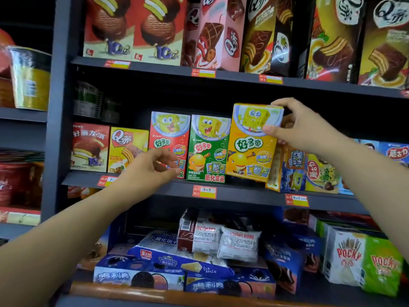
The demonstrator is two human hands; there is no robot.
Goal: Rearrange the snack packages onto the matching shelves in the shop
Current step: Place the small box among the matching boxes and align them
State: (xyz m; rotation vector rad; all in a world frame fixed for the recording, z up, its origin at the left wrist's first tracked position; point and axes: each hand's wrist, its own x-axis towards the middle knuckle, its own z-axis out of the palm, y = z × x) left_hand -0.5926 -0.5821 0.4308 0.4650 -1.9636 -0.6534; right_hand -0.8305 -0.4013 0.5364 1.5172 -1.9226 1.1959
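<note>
- Nearest to us, on the bottom shelf [155,293], blue cookie boxes [137,276] lie flat under a blue wafer box [177,259], with white packets [239,242] heaped on top and Pocky boxes [363,260] upright at the right.
- Our left hand [152,168] reaches to the middle shelf [243,192]; its grip is loosely curled with thumb and fingers apart, in front of the red box [168,134], and we cannot tell if it touches.
- Our right hand [303,127] has its grip clamped on the orange box [252,142], thumb on the front, fingers over the top right corner.
- That orange box stands tilted at the middle shelf's front, just beside the green box [208,149]; its lower edge sits near the shelf lip.
- Behind the orange box, a leaning blue pack [290,171] is partly hidden.
- Farther left stand a yellow box [126,149] and a red pie box [89,147].
- The top shelf [221,75] carries tall cake boxes [155,29], their tops cut off.
- Dark items at the middle shelf's back left are too dim to make out.
</note>
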